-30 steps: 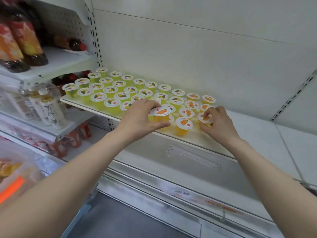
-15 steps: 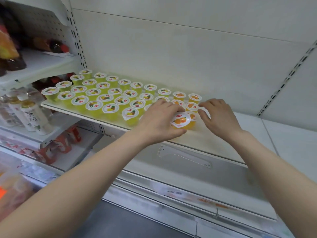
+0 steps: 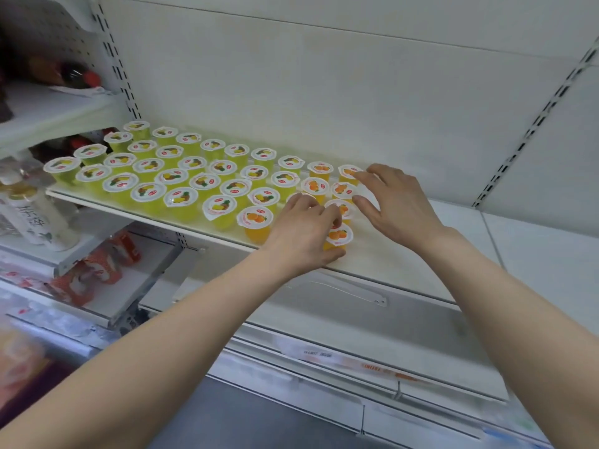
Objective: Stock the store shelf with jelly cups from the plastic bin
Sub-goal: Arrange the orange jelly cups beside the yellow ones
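The left hand [image 3: 304,234] curls round a small round orange jelly cup [image 3: 339,236] of clear plastic, sealed with a white film lid printed with oranges; its fingers bend over the far edge of the lid and the thumb hooks along the near side. This cup stands near the front lip of the flat, smooth cream shelf [image 3: 389,264], just beside another of its kind to the left. The right hand [image 3: 395,202] lies palm down with its fingers spread and fairly straight, its fingertips [image 3: 359,199] touching the rims of the other orange-filled cups [image 3: 313,185] at the right edge of the block. To the left, many yellow-green jelly cups [image 3: 176,197] of the same tapered round shape fill the shelf in slanting rows, lids glossy and tabbed. Behind them rises a plain matt white back panel [image 3: 324,92], with a slotted metal upright [image 3: 534,124] at the right. Pale tea bottles [image 3: 32,218] with soft labels stand on a lower shelf at the far left
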